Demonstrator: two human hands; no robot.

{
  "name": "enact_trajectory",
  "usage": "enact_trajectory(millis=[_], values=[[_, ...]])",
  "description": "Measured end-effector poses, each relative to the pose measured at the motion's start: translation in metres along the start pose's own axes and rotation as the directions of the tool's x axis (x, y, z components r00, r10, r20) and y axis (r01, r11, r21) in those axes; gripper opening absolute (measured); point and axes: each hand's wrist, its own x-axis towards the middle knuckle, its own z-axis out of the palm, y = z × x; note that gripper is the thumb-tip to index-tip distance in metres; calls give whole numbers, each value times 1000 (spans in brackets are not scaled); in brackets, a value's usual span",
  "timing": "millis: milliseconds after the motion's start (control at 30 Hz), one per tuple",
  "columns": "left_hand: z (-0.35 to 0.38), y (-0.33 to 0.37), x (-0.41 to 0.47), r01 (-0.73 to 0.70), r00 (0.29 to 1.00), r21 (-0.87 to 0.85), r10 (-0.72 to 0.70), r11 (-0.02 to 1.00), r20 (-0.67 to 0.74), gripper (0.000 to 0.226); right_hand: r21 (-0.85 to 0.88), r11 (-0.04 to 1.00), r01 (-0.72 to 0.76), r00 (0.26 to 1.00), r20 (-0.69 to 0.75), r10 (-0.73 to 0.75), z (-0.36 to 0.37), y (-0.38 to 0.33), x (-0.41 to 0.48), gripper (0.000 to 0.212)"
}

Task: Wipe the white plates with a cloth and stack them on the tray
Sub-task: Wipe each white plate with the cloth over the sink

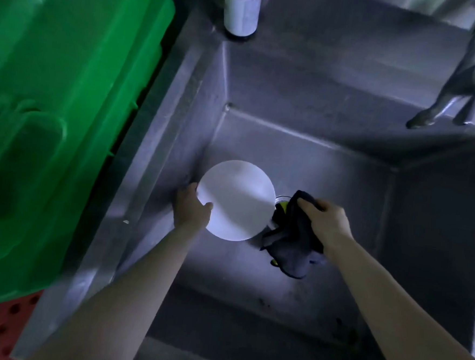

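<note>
At your far left a big green plastic container (pixel 53 110) fills the frame's edge, and below it, in the bottom corner, a strip of red perforated surface (pixel 9 324) shows. Just beside the container runs the steel sink (pixel 158 174), whose left rim slants up toward a dark bottle with a white label (pixel 241 11) that stands upright on the back corner of the rim. Down inside the basin, close to its left wall, your left hand (pixel 191 207) grips the white plate (pixel 236 201) by its left edge: your thumb lies on the upper face and your fingers curl behind the rim. The plate faces up toward you, lit bright against the dim metal; whether its far edge rests on the sink floor you cannot tell from this view. Its right edge overlaps a round drain fitting (pixel 281 199) in the floor. Just beside that, apart from the plate's face, your right hand (pixel 329 220) clutches a dark cloth (pixel 291 239), fingers curled round the bunched top while the rest hangs loose below your wrist, with yellow-green patches showing at its edges. The cloth is not touching the plate's upper face. At the far right, above the basin's back corner, a metal faucet (pixel 468 83) reaches out over the sink.
</note>
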Motion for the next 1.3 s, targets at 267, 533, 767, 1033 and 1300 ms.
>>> enact_trajectory(millis=[267, 533, 767, 1033, 1300], values=[[15, -2, 28, -45, 999, 210, 40, 977, 30, 52, 13, 997, -73, 997, 9, 73, 22, -5, 13, 17], [15, -4, 24, 155, 985, 73, -159, 985, 60, 65, 36, 994, -106, 994, 13, 106, 20, -8, 6, 16], [10, -14, 10, 267, 960, -374, -212, 888, 182, 50, 78, 991, -105, 994, -26, 108, -6, -9, -7, 19], [-11, -4, -32, 346, 914, -681, -67, 646, 401, 55, 200, 979, -40, 996, -66, 54, -56, -7, -45, 22], [-49, 51, -148, 183, 964, -831, 72, 526, 257, 27, 228, 931, 286, 958, -107, -268, -151, -38, -130, 17]])
